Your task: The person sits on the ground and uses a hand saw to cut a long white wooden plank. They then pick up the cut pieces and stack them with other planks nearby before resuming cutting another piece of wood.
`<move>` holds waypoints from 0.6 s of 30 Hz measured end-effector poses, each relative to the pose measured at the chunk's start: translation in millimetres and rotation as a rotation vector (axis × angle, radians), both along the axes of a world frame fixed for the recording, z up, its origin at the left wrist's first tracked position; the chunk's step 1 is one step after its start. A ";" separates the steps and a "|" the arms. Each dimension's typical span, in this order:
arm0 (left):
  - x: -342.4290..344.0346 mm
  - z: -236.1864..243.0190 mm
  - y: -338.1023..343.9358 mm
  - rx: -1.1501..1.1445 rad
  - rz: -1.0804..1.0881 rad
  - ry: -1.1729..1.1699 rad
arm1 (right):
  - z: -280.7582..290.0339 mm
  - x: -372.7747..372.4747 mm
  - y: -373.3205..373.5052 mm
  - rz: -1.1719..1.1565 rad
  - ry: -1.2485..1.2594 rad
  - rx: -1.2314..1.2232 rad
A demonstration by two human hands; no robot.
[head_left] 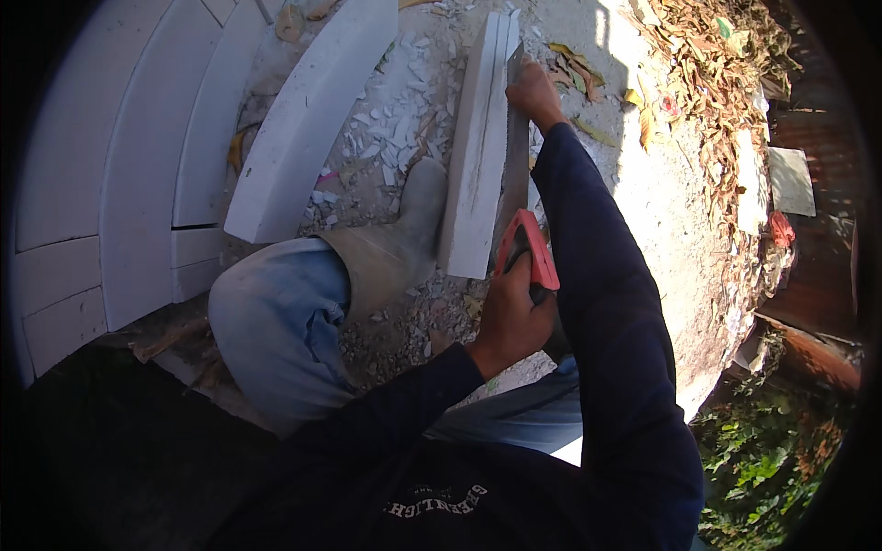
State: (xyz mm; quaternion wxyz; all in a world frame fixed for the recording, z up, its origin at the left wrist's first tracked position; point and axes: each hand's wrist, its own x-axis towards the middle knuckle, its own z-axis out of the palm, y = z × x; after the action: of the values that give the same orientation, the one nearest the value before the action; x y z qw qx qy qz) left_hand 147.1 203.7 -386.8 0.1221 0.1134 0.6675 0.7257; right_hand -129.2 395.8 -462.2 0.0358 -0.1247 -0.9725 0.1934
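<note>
My left hand (513, 314) is closed round the red and black handle of a hand saw (517, 170). The saw's long blade runs away from me along the right side of a long, pale block (470, 174). At the blade's far end, my right hand (536, 90) is closed on the tip, with its fingers partly hidden. The block looks like lightweight concrete and has a lengthwise groove or edge on its upper face. Whether the teeth touch the block, I cannot tell.
Another pale block (312, 119) stands to the left, beside a stack of similar blocks (147, 138). White chips (395, 138) litter the ground near my rubber boot (404, 225). Dry leaves (726, 119) lie along the right, before rusty metal sheeting (827, 262).
</note>
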 end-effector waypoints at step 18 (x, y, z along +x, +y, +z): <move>47.8 30.1 -25.6 0.012 -0.004 -0.207 | 10.0 52.4 -31.2 0.013 -0.154 -0.013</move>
State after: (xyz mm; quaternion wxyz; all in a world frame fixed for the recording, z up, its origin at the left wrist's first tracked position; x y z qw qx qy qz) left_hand 194.9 178.1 -356.8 0.1912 0.0399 0.6467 0.7373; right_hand -76.8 364.5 -452.1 -0.0412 -0.1333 -0.9719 0.1897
